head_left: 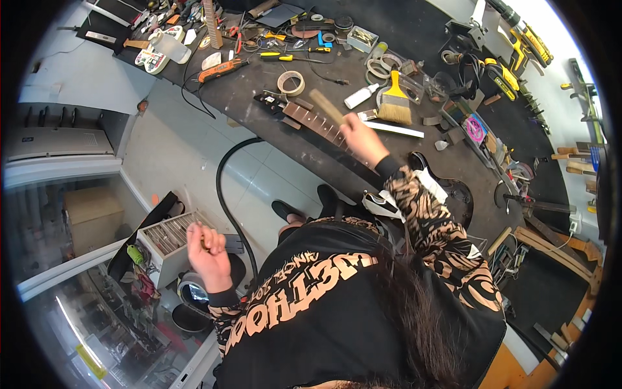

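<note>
My right hand is closed round the near end of a flat tan stick, too blurred to tell its exact kind. Its far end points up and left, over a dark electric guitar's fretboard. The guitar lies across the bench, headstock to the left, its dark body partly hidden by my right sleeve and a white cloth. Away from the bench, above the floor on the left, my left hand has its fingers curled; a small dark thing may be in them.
Beyond the neck are a tape roll, a white bottle and a wide yellow-handled brush. An orange cutter lies near the bench edge. A black hose loops beside the bench. A drawer box stands by my left hand.
</note>
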Demonstrator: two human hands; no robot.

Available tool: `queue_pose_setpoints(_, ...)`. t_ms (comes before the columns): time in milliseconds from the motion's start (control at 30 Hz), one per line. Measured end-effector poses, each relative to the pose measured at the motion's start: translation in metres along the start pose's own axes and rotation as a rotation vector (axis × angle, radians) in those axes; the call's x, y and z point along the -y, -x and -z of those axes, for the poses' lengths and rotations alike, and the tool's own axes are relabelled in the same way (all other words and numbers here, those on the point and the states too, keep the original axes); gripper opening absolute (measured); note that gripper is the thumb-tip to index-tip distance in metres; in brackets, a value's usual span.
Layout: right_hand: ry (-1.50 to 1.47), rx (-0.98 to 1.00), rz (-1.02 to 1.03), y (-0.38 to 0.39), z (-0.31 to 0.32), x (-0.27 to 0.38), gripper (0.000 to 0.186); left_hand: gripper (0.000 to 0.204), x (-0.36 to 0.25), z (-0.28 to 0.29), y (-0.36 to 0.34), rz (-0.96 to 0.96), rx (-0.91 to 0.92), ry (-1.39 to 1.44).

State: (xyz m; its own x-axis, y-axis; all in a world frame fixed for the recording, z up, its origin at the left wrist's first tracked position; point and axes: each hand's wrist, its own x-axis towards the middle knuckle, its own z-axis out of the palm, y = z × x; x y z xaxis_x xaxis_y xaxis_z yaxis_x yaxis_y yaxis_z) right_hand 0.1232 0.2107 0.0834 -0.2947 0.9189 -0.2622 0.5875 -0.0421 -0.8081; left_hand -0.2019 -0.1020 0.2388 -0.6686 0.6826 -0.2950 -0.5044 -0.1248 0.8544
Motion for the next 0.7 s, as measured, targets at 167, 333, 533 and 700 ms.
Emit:
queue_pose_setpoints(167, 0.253, 0.026, 0.068, -0.079, 0.022, -0.042, 0.036, 0.017, 0.028, -0.02, 0.018, 0.28, -0.002, 0.134)
queue_pose_setpoints(333, 0.251, -0.239, 0.355, -0.094, 0.038, -0.042, 0.036, 0.021, 0.031, -0.022, 0.023, 0.332, 0.035, 0.2)
queue_pose_setpoints(533, 0.231, -0.368, 0.363, -0.042, 0.047, -0.043, 0.028, 0.023, 0.027, -0.024, 0.023, 0.334, 0.086, 0.198)
queue_pose_setpoints(700, 0.338, -0.53, 0.127, -0.016, 0.059, -0.078, 0.038, 0.023, 0.029, -0.033, 0.023, 0.359, 0.095, 0.137)
